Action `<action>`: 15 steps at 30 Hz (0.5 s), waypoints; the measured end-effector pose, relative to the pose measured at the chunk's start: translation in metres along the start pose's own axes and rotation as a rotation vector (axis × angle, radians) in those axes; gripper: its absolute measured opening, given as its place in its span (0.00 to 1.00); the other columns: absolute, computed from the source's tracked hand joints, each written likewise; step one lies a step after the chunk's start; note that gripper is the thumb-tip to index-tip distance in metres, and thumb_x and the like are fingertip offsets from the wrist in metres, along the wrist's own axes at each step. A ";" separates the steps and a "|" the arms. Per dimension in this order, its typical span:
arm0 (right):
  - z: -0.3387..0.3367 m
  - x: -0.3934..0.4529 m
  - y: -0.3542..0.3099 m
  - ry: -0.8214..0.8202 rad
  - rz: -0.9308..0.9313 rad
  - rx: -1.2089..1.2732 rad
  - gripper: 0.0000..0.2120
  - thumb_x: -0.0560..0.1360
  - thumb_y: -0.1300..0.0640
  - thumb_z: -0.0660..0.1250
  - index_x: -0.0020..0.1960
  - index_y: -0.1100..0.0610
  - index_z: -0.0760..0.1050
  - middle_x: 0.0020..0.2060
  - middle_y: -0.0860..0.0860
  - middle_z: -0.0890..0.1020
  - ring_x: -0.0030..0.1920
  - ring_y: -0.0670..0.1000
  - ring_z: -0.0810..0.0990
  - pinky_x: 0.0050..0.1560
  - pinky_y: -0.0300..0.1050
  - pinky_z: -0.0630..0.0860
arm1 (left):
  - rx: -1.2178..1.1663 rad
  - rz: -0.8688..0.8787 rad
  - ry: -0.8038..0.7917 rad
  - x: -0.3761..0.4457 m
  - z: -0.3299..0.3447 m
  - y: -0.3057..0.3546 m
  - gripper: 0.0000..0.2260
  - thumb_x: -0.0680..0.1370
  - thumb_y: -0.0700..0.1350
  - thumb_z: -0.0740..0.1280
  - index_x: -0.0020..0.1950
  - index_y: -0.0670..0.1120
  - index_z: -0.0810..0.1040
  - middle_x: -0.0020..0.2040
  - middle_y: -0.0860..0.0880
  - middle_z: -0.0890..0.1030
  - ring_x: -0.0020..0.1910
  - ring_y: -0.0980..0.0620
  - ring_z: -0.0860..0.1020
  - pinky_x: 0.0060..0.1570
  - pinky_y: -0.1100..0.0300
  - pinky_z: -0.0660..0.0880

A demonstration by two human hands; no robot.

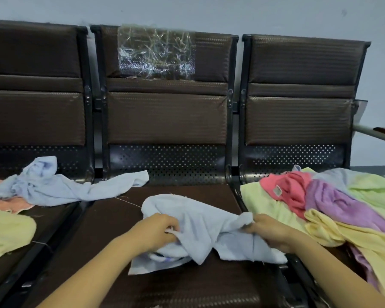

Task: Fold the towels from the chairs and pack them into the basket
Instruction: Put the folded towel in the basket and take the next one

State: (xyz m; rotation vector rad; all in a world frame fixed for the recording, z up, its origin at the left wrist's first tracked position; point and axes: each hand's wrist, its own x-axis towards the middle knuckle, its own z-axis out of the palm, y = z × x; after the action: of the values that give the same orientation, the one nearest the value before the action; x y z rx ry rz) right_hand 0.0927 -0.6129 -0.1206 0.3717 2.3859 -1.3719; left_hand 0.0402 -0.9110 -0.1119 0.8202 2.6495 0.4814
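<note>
A crumpled light blue towel (205, 227) lies on the middle chair seat (125, 218). My left hand (153, 232) grips its left side and my right hand (269, 230) pinches its right edge. A second light blue towel (53, 187) sprawls across the left and middle seats. On the right seat sits a pile of towels: pale green (260, 203), pink (287, 187), purple (333, 201) and yellow (347, 232). On the left seat lie a yellow towel (7, 230) and an orange one (13, 204). No basket is in view.
Three dark brown chairs stand joined in a row against a pale wall. A patch of clear tape (156, 54) covers part of the middle backrest. A rail (373, 133) juts in at the right edge.
</note>
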 end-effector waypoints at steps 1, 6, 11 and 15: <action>0.000 0.001 0.000 -0.030 0.033 -0.047 0.07 0.73 0.56 0.68 0.47 0.60 0.79 0.47 0.57 0.82 0.48 0.53 0.79 0.46 0.46 0.75 | -0.024 -0.018 0.032 -0.002 0.000 -0.011 0.08 0.77 0.47 0.62 0.39 0.53 0.76 0.39 0.54 0.79 0.37 0.58 0.73 0.38 0.60 0.70; 0.000 0.003 -0.004 -0.136 0.120 -0.358 0.09 0.71 0.56 0.70 0.42 0.57 0.70 0.40 0.53 0.72 0.39 0.50 0.70 0.36 0.40 0.66 | -0.083 -0.209 0.352 -0.014 -0.005 -0.052 0.05 0.78 0.49 0.65 0.42 0.53 0.78 0.40 0.53 0.81 0.42 0.54 0.78 0.44 0.53 0.75; -0.001 0.005 -0.017 -0.163 0.183 -0.562 0.14 0.77 0.48 0.63 0.59 0.55 0.71 0.58 0.53 0.74 0.52 0.51 0.72 0.52 0.42 0.70 | -0.477 -0.624 0.801 -0.024 -0.014 -0.081 0.19 0.82 0.51 0.57 0.37 0.41 0.74 0.37 0.42 0.76 0.46 0.36 0.77 0.40 0.51 0.67; 0.006 0.010 -0.024 -0.213 0.257 -0.790 0.40 0.71 0.44 0.71 0.75 0.55 0.57 0.70 0.52 0.68 0.66 0.53 0.70 0.67 0.44 0.67 | -1.596 -0.961 0.616 -0.013 -0.027 -0.079 0.19 0.78 0.58 0.54 0.55 0.45 0.75 0.51 0.43 0.77 0.47 0.41 0.76 0.45 0.44 0.72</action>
State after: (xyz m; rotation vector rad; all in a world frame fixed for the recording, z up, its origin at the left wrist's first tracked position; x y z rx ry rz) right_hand 0.0752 -0.6294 -0.1094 0.2721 2.3667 -0.2808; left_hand 0.0022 -0.9863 -0.1176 -1.0929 1.6494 2.1454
